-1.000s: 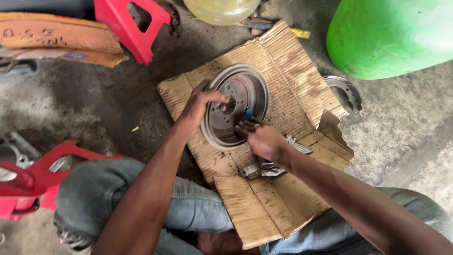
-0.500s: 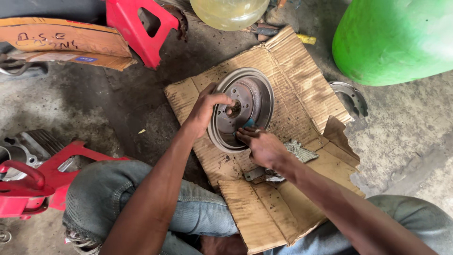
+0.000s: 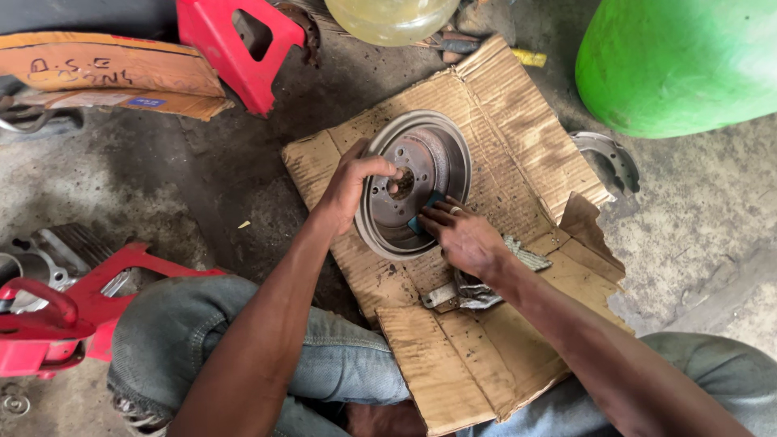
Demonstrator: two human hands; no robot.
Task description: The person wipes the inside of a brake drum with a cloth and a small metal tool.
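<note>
A round grey metal brake drum [image 3: 429, 158] lies flat on a torn sheet of brown cardboard [image 3: 518, 121] on the concrete floor. My left hand [image 3: 352, 182] grips the drum's left rim, with fingers hooked into its centre hole. My right hand [image 3: 461, 235] presses a small blue-green pad [image 3: 426, 209] against the drum's lower face. A few small metal parts and a strip of grey cloth [image 3: 477, 287] lie on the cardboard under my right wrist.
A big green drum [image 3: 680, 61] stands at the top right, a curved brake shoe [image 3: 611, 158] below it. A red plastic stool [image 3: 243, 40] and a yellowish jug [image 3: 392, 16] sit at the top. A red metal tool [image 3: 73, 303] lies at the left by my knee.
The view has shifted a little, so the drum sits further right in frame. My right hand has moved slightly over the drum's lower face with the pad; my left hand keeps its hold.
</note>
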